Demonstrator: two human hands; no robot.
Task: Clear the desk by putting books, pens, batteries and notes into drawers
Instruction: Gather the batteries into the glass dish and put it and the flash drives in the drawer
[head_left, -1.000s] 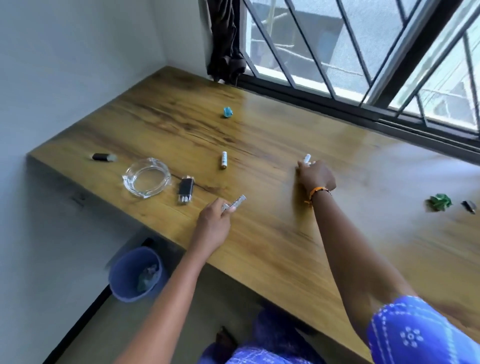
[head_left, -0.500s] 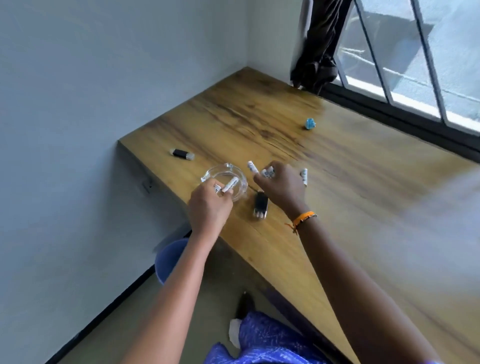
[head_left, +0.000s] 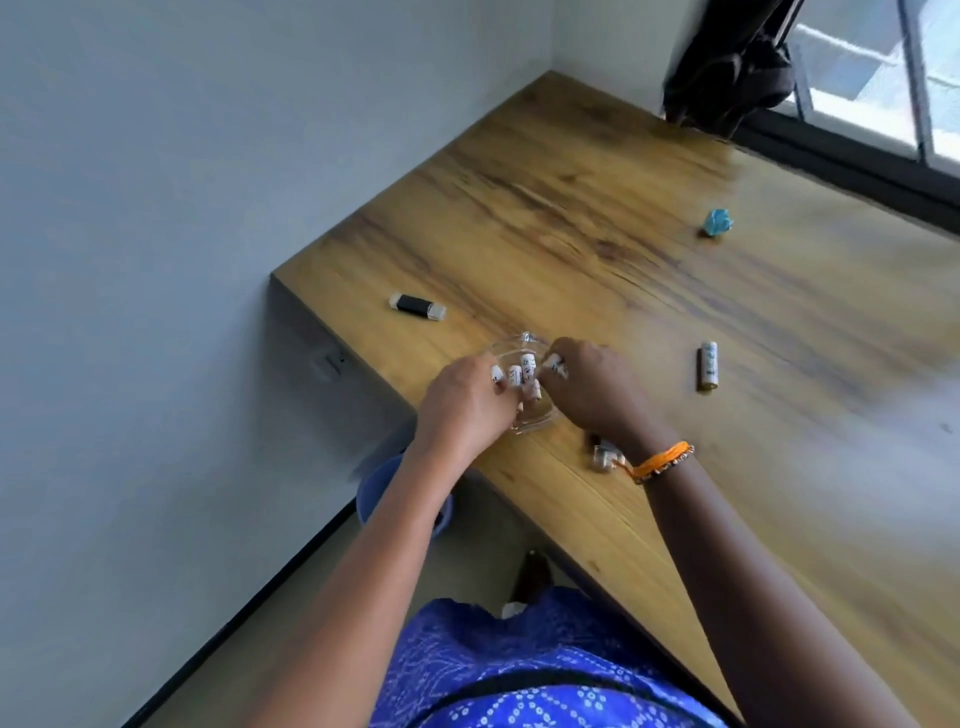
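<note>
Both hands, left (head_left: 462, 402) and right (head_left: 592, 387), pinch batteries (head_left: 519, 375) over the glass dish (head_left: 540, 415)

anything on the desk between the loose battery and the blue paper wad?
Nothing: in the head view, bare wood runs from the loose battery to the blue paper wad.

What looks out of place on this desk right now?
Batteries are being gathered in a glass ashtray, not a drawer, by the left hand and right hand. One battery lies alone, and a crumpled blue paper sits farther back.
</note>
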